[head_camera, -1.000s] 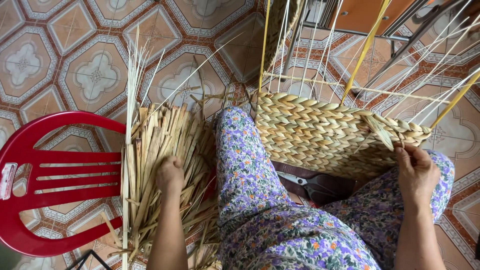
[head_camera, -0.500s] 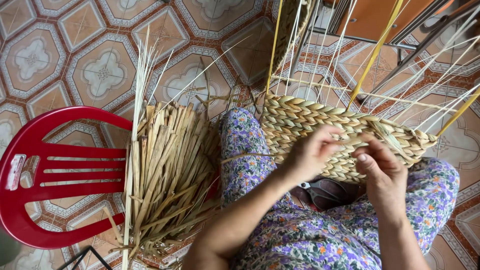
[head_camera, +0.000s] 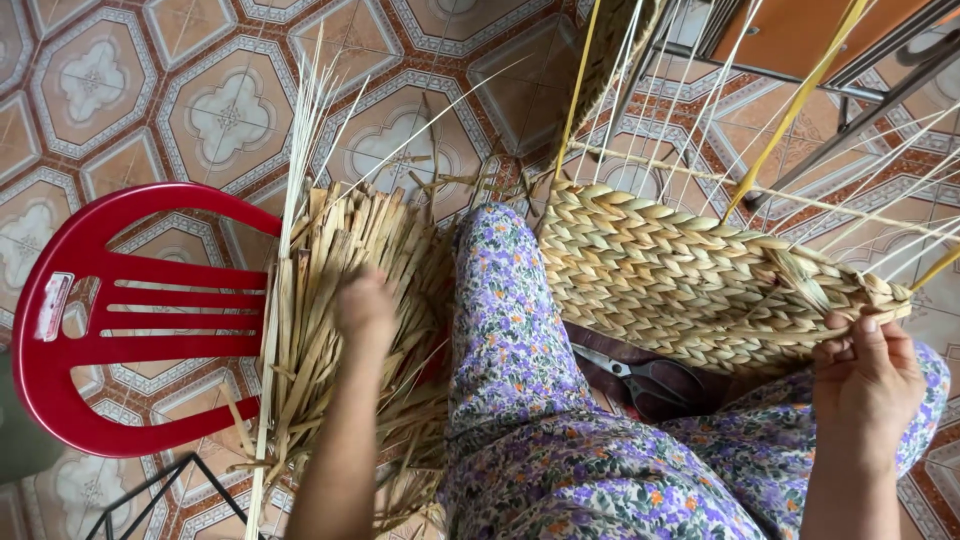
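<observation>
Two hands: I see both of mine from the head camera, well apart, one on each side of my lap
Left hand (head_camera: 365, 310): reaching down and away from me into the pile of dry straw strips (head_camera: 340, 330); the forearm runs straight up the frame from the bottom edge; the hand is blurred, fingers curled down onto the strips, and I cannot tell whether they have closed on any
Right hand (head_camera: 868, 372): raised at the far right, wrist bent, back of the hand toward me; fingers and thumb pinch the right end of the woven basket (head_camera: 690, 285)
Woven basket: lies across my knees, plaited rows running left to right, with loose upright strands (head_camera: 800, 100) fanning up from its top edge
Straw strips: heaped partly on the seat of the red plastic chair (head_camera: 110, 330) and partly against my left thigh, a few thin stalks sticking up past the pile
Scissors (head_camera: 640, 375): dark handles, lying in the gap under the basket, between my legs, touched by neither hand
Clothing: purple floral trousers (head_camera: 540, 440) fill the lower middle
Floor: patterned tiles (head_camera: 230, 110) in cream and rust
</observation>
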